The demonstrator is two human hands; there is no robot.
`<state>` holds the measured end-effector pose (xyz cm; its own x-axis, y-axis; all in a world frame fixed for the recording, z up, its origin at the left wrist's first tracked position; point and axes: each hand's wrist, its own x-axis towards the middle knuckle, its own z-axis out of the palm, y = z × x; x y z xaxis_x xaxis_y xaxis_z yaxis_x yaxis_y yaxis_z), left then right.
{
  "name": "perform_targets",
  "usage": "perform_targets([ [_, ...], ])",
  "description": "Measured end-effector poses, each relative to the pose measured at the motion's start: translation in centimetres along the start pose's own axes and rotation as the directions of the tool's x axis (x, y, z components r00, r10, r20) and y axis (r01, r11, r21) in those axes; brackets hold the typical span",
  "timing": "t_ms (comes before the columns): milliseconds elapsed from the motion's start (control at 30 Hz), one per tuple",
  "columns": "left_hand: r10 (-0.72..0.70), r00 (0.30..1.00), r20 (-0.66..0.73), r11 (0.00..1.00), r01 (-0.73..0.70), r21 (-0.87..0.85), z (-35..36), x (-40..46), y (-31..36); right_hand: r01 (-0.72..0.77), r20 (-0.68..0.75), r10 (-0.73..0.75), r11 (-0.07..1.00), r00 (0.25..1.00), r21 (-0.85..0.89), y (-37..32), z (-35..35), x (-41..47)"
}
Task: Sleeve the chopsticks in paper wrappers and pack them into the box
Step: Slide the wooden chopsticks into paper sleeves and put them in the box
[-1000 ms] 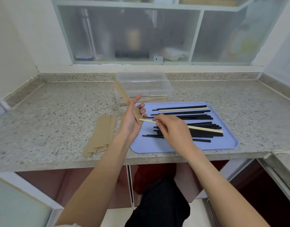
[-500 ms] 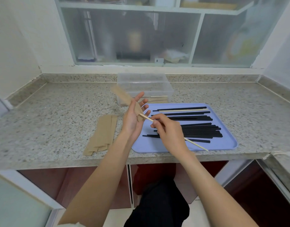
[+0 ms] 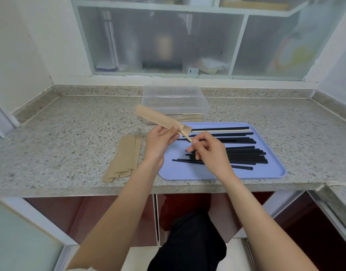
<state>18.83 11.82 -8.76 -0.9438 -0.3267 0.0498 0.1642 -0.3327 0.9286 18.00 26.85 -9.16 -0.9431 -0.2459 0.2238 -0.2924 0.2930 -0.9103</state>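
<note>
counter: the speckled stone counter [image 3: 70, 137] is giving loads of open room on the left, front edge dropping off just below the tray, so anything rolling forward is probably hitting the floor.
tray: the blue tray [image 3: 266, 173] is sitting at the front edge, its low rim keeping the black chopsticks [image 3: 246, 157] from sliding off; they're looking slick and stiff, so I'd be grabbing them near the middle.
box: the clear box [image 3: 176, 100] is sitting right behind the tray, already holding a few wrapped sets.
spare wrappers: the stack [image 3: 125, 157] is lying flat just left of the tray, light enough to blow around I'd guess.
left hand: the left hand [image 3: 158, 141] is gripping the paper wrapper [image 3: 158, 119] near its open end, held above the counter; flimsy stuff, easy to crease.
right hand: the right hand [image 3: 209, 151] is pinching the pale chopstick [image 3: 188, 138] at its butt end, most of it sitting inside the wrapper.
</note>
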Motion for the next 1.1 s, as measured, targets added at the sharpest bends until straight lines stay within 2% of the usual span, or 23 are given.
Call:
perform_targets([
  [167,-0.024,0.997,0.079,0.992,0.014,0.129,-0.2,0.0,-0.1,-0.072,0.084,0.075,0.997,0.994,-0.033,-0.4,-0.3,0.5],
  [333,-0.006,0.998,-0.059,0.998,0.01,0.06,-1.6,0.6,0.4,-0.124,0.243,0.145,0.987,0.959,-0.1,0.3,-3.3,-0.2],
  [433,0.009,0.993,-0.121,1.0,-0.009,0.004,-2.7,1.1,0.8,-0.11,0.188,0.133,0.986,0.973,-0.126,1.6,-5.6,-0.9],
  [567,-0.016,0.997,-0.078,0.999,0.019,0.04,-2.3,0.8,0.0,-0.095,0.1,0.105,0.99,0.99,-0.1,2.3,-6.0,-1.1],
  [933,-0.112,0.994,-0.017,0.991,0.113,0.077,-0.4,0.5,-2.6,-0.08,0.044,0.085,0.991,0.995,-0.105,2.8,-2.3,-0.6],
  [1100,-0.12,0.993,0.004,0.989,0.119,0.091,-0.3,0.4,-3.1,-0.072,0.067,0.08,0.991,0.995,-0.108,2.8,-1.6,0.1],
])
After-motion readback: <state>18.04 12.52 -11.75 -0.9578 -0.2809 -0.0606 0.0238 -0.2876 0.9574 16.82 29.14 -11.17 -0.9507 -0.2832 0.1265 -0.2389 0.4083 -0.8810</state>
